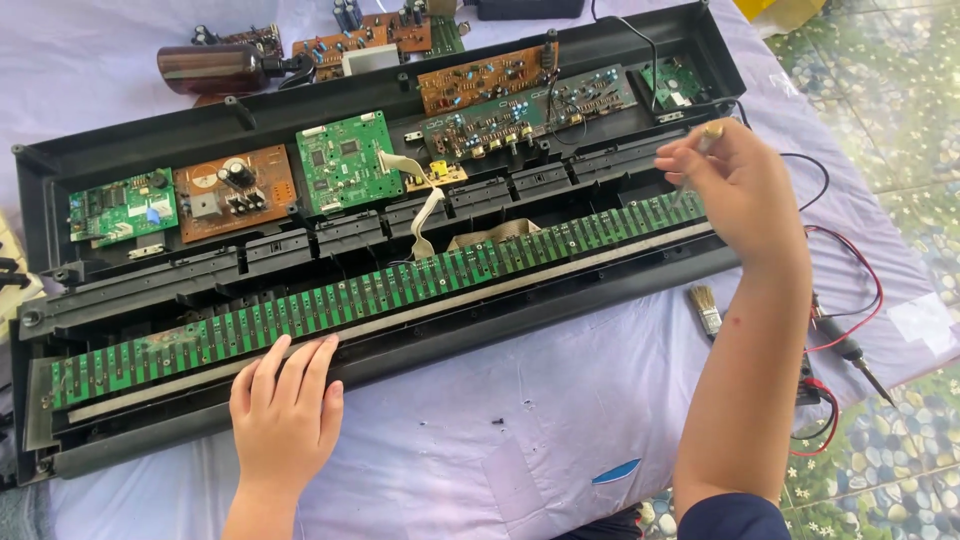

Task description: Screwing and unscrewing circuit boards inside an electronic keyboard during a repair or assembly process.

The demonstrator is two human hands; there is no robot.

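- Long black plastic keyboard case [560, 300], opened, lying on a pale lilac cloth [520, 420]: your left hand [285, 410] rests flat on its front edge, fingers spread and gripping nothing. Lean harder and the case could tip or slide on the cloth.
- Long green contact strip board [400, 285], running the full length of the case: your left fingertips touch it, so skin grease or pressure may foul the contacts.
- Small pale-handled brush [708, 135], pinched in the closed fingers of your right hand [735, 185] above the strip's far right end: a heavy stroke could scratch the traces or drive dust beneath them.
- Flat grey ribbon cable [425, 215], looping mid-case: your sleeve may snag it.
- Second brush [706, 308] and black probe with red lead [850, 350], just beside your right forearm: an elbow could knock them off the cloth.
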